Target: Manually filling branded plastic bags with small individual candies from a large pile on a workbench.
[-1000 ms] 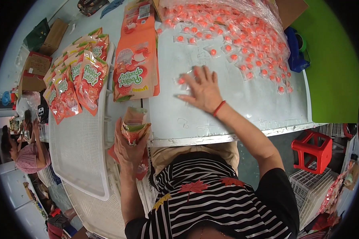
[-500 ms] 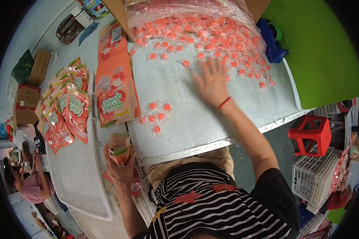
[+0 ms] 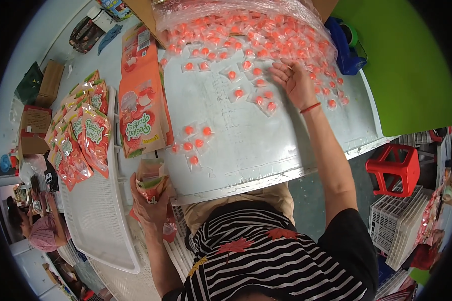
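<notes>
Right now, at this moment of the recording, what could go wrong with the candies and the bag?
The open right hand could scatter the wrapped candies beside it if it sweeps carelessly. The small group of candies lies near the front edge of the table, so a bump might send some off. Only the left hand grips the bag, which could slip.

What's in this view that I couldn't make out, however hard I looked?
In the head view:
What is inside the held pouch: its printed walls and the left hand hide it.
How many wrapped red pieces lie heaped: they overlap, some under clear film.
The far end of the cardboard box: cut off by the top edge.
What the co-worker is handling: too small near the left rim.
</notes>
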Motion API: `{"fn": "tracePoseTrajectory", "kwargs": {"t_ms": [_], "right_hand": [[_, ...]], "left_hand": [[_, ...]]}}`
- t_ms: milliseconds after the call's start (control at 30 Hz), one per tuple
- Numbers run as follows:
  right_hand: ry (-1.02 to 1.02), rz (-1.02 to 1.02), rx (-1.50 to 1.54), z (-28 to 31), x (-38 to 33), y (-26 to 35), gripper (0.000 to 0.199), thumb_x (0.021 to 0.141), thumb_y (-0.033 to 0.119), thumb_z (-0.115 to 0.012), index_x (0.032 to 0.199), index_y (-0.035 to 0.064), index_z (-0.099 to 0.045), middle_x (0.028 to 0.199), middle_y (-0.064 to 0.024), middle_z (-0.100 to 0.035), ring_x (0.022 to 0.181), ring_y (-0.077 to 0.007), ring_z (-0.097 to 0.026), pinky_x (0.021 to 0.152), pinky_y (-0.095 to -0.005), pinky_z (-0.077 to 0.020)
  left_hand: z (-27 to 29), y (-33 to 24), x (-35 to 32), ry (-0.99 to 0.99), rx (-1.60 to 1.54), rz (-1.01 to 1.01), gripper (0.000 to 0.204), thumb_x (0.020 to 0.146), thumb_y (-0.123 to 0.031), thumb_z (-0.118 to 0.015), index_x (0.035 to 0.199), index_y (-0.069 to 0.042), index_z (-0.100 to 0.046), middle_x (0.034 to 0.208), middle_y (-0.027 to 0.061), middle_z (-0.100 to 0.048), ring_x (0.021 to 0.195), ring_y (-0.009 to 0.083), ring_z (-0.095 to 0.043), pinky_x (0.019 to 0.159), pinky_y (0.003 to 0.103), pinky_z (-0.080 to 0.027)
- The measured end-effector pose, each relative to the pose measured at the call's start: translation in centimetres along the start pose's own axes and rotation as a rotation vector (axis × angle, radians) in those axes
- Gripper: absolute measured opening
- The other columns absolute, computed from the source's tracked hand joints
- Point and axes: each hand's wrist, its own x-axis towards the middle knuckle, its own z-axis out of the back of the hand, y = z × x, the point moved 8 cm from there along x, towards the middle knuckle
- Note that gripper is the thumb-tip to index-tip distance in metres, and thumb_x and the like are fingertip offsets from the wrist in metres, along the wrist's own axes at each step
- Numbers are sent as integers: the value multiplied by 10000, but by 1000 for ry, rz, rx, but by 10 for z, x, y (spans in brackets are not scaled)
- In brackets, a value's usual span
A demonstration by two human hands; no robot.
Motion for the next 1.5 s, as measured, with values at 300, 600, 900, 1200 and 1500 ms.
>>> {"fn": "tracePoseTrajectory", "kwargs": {"t_ms": [300, 600, 900, 1200, 1500], "right_hand": [[82, 365, -879, -10, 19, 13, 474, 992, 349, -278, 1180, 20, -564, 1220, -113, -577, 1081, -234, -574, 977, -377, -410], [125, 146, -255, -12, -5, -6, 470, 1007, 348, -284, 1285, 8, -451, 1125, -157, -614, 1124, -258, -550, 985, -369, -406], [-61, 249, -659, 22, -26, 18, 453, 982, 335, -378, 1284, 7, -461, 1168, -174, -585, 1088, -287, -567, 981, -382, -413], [448, 778, -1813, -95, -63, -47, 438, 904, 339, -538, 1282, 120, -516, 1325, -156, -463, 1243, -387, -403, 1029, -496, -315], [151, 215, -365, -31, -26, 1, 437, 987, 390, -376, 1243, 66, -521, 1241, -125, -546, 1168, -274, -515, 986, -383, -381]], "left_hand": [[-1, 1, -3, 0, 10, -6, 880, 639, -172, -803, 1373, -54, -332, 1219, 205, -528, 1087, 391, -547, 883, 421, -462], [1, 1, -3, -23, 31, -16, 899, 660, -186, -827, 1382, -22, -318, 1159, 250, -571, 1039, 387, -590, 862, 418, -475], [0, 7, -4, -23, 1, 27, 889, 653, -196, -830, 1369, -18, -334, 1162, 239, -574, 1053, 372, -584, 875, 415, -465], [2, 7, -6, -29, -21, 43, 887, 640, -189, -820, 1371, -41, -341, 1199, 222, -548, 1084, 382, -559, 894, 423, -458], [3, 23, -6, -32, -17, 80, 880, 640, -186, -812, 1370, -45, -340, 1223, 221, -527, 1096, 386, -545, 901, 424, -454]]}}
